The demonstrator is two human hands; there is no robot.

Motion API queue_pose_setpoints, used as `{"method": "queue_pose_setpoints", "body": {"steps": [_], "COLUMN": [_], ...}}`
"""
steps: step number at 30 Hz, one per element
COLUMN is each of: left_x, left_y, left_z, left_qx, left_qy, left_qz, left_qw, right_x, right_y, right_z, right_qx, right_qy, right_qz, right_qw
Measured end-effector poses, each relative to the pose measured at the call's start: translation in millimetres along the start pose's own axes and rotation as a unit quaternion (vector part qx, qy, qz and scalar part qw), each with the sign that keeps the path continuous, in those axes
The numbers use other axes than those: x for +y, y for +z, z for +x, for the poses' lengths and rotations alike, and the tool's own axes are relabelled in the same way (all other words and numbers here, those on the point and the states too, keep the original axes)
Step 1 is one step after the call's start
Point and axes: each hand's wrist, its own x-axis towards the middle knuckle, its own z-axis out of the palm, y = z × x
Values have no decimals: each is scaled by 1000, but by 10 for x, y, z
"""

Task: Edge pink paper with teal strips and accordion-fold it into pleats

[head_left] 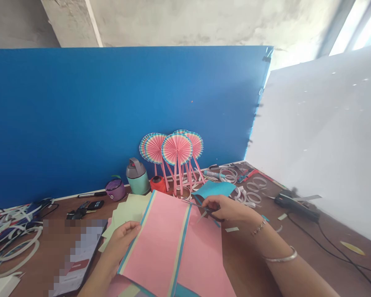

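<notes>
My left hand (123,237) pinches the left edge of a pink sheet of paper (157,239), which has cream and blue strips along both long sides. A pair of black-handled scissors (210,211) is in my right hand (224,206). Their blades are apart near the sheet's upper right corner; whether they touch the paper I cannot tell. Beneath lies another pink sheet (204,255), with more coloured paper partly hidden. Pale green sheets (128,208) are spread behind my left hand, and a blue sheet (216,188) curls up beyond my right.
Pink pleated paper fans (177,148) stand against the blue partition (80,115). Beside them are a teal flask (138,179), a red spool (158,184) and a purple pot (115,189). A tablet (80,264) lies left; a black corded tool (298,206) and paper curls (253,194) lie right.
</notes>
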Motion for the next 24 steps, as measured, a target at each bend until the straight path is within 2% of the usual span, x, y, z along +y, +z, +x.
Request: {"method": "queue_pose_setpoints", "body": {"steps": [9, 16, 19, 24], "left_x": [-3, -44, -36, 25], "left_y": [-1, -33, -39, -25], "left_z": [0, 32, 27, -21], "left_qx": [-2, -17, -17, -10], "left_qy": [2, -10, -16, -24], "left_qz": [1, -28, -49, -82], "left_qw": [1000, 999, 999, 996], "right_x": [2, 50, 69, 51], "right_y": [0, 1, -6, -13], "right_z": [-5, 29, 51, 45], "right_qx": [3, 16, 38, 58], "right_qy": [-2, 28, 42, 123], "right_qz": [4, 22, -19, -139], "right_qw": [1000, 999, 998, 981]}}
